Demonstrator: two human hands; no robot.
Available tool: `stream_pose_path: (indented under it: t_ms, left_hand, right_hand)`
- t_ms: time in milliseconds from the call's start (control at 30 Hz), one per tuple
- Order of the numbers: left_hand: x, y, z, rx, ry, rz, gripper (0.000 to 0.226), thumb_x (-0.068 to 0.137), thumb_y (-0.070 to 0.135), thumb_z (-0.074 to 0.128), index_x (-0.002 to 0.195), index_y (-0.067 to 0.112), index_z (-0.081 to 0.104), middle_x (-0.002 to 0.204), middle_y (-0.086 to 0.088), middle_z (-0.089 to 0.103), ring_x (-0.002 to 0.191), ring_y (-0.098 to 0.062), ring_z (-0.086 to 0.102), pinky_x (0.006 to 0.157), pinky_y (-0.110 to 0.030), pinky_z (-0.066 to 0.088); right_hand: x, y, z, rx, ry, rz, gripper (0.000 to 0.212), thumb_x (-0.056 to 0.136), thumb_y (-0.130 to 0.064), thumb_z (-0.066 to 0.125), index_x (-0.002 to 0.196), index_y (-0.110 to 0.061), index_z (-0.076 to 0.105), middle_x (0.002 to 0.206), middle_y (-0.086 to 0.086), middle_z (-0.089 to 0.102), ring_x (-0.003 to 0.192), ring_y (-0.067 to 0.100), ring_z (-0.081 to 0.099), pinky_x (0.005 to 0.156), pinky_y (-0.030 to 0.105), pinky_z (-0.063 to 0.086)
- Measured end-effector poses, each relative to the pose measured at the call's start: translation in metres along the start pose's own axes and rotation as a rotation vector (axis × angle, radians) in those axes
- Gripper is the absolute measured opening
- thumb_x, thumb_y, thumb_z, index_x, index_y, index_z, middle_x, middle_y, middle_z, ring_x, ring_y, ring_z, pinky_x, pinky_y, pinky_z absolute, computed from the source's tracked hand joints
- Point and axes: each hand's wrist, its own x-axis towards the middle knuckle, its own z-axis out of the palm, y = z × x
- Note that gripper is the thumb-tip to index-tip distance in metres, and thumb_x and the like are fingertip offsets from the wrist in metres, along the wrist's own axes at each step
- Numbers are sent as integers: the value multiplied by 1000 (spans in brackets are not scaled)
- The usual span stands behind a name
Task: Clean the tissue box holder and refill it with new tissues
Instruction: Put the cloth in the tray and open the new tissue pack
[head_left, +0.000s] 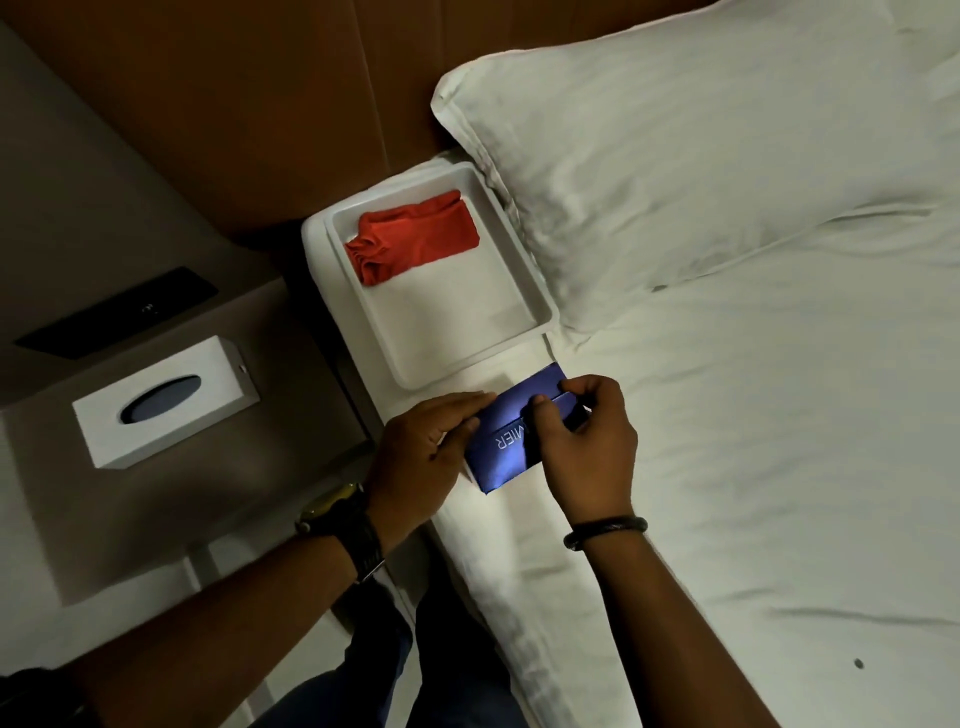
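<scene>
A blue tissue pack with white lettering lies on the edge of the white bed, just below a white tray. My left hand holds its left side, thumb on top. My right hand pinches a flap or strip at the pack's right end between thumb and fingers. The white tissue box holder with a dark oval slot stands on the bedside table to the left, apart from both hands. A folded red cloth lies in the far corner of the white tray.
A large white pillow lies right of the tray. A dark panel sits on the bedside table behind the holder. A brown headboard runs along the top. My legs show below, between table and bed.
</scene>
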Motion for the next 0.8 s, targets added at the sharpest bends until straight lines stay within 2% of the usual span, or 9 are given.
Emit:
stream_pose_path:
  t_ms: [67, 100, 200, 300, 367, 500, 600, 700, 800]
  left_hand:
    - [-2, 0, 0, 24, -4, 41, 30, 92, 1, 54, 119, 4, 67, 120, -4, 67, 111, -17, 64, 97, -21, 49]
    - [-2, 1, -1, 18, -6, 42, 30, 92, -1, 55, 119, 4, 66, 120, -3, 67, 112, -17, 64, 97, -19, 49]
    - [-3, 1, -3, 15, -21, 36, 31, 91, 4, 61, 121, 6, 65, 121, -4, 67, 113, -18, 64, 97, -26, 51]
    - [-2, 1, -6, 39, -102, -19, 49, 86, 23, 69, 131, 7, 58, 129, -9, 63, 118, -21, 61, 91, -38, 57]
    - [0, 2, -9, 117, -125, -48, 62, 81, 31, 72, 136, 8, 53, 133, -10, 60, 119, -22, 60, 92, -37, 56]
    - [2, 5, -12, 184, -139, -47, 67, 79, 36, 73, 136, 7, 53, 132, -13, 60, 116, -26, 62, 91, -41, 57]
    - [3, 8, -10, 246, -109, 14, 62, 82, 34, 73, 133, 5, 55, 129, -14, 63, 113, -27, 64, 91, -40, 57]
    - [3, 11, -10, 352, -105, 71, 57, 86, 34, 69, 132, 3, 55, 130, -14, 63, 113, -28, 64, 93, -40, 56]
    - [3, 16, -14, 498, -127, 198, 52, 88, 35, 61, 125, -2, 60, 124, -20, 65, 110, -33, 66, 87, -44, 58]
  right_hand:
    - [0, -1, -5, 138, -15, 55, 19, 75, -22, 70, 86, -27, 56, 77, -13, 63, 65, -6, 57, 59, 7, 42]
    - [0, -1, -8, 205, -33, 82, 17, 73, -22, 67, 85, -26, 57, 81, -13, 64, 67, -6, 58, 63, 9, 44]
    - [0, 4, -16, 366, -114, 134, 14, 73, -20, 57, 86, -23, 59, 104, -2, 70, 90, 11, 63, 84, 36, 50]
    - [-2, 11, -23, 459, -167, 129, 24, 75, -13, 51, 97, -19, 61, 121, 6, 67, 112, 22, 62, 93, 44, 48]
    - [-3, 16, -25, 442, -193, 99, 38, 72, -6, 49, 108, -13, 60, 119, 6, 69, 108, 21, 65, 87, 40, 53]
    - [-5, 25, -25, 378, -229, 27, 47, 74, 7, 52, 116, -13, 59, 111, -1, 70, 94, 6, 67, 73, 18, 54]
    - [-4, 28, -25, 309, -236, -10, 55, 78, 20, 51, 119, -16, 59, 113, -6, 68, 98, 6, 66, 77, 19, 53]
    - [-3, 28, -25, 230, -242, -54, 57, 77, 18, 53, 122, -17, 58, 115, -9, 67, 101, 6, 64, 81, 22, 54]
    - [-3, 28, -27, 159, -246, -99, 55, 78, 13, 55, 121, -21, 58, 112, -24, 66, 101, -4, 61, 84, 19, 54]
